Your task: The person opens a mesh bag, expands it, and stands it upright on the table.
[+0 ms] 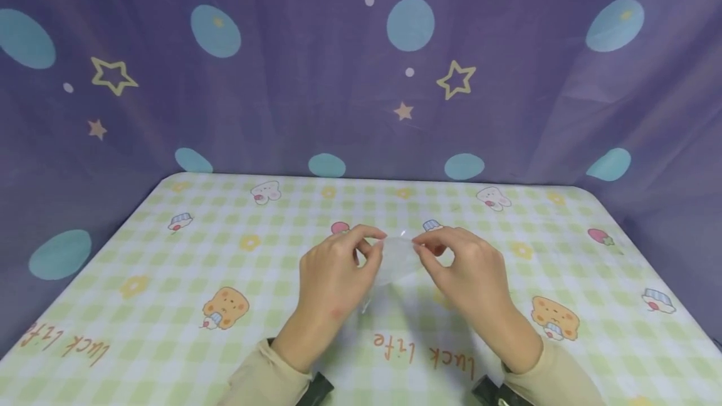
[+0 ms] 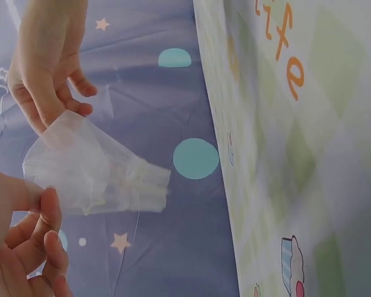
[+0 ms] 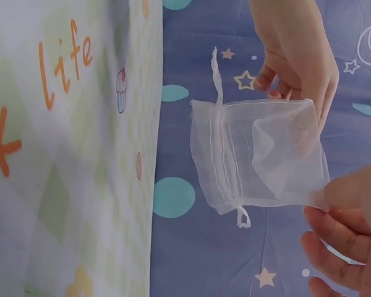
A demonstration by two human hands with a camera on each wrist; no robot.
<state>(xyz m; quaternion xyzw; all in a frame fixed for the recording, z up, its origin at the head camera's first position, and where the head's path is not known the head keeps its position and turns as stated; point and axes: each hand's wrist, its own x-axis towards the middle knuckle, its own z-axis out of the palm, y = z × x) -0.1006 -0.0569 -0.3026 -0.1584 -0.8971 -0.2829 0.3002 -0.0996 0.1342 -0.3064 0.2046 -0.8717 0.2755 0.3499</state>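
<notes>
A sheer white drawstring bag [image 1: 395, 262] hangs between the two hands above the table, its drawstring end lower. My left hand [image 1: 335, 274] pinches one upper corner between thumb and forefinger. At the opposite upper corner, my right hand [image 1: 476, 271] pinches the mesh the same way. The right wrist view shows the bag [image 3: 241, 154] spread fairly flat, with a whiter, creased patch showing through it. One drawstring tail [image 3: 216, 77] sticks out at one side, and a small cord loop [image 3: 243, 216] at the other. In the left wrist view the bag [image 2: 99, 167] narrows toward its gathered end.
A green-and-white checked tablecloth [image 1: 271, 356] with printed cartoon bears, cupcakes and lettering covers the table under the hands. Behind the table's far edge hangs a purple curtain [image 1: 316, 80] with stars and teal dots. Dark straps [image 1: 316, 390] show at both sleeve cuffs.
</notes>
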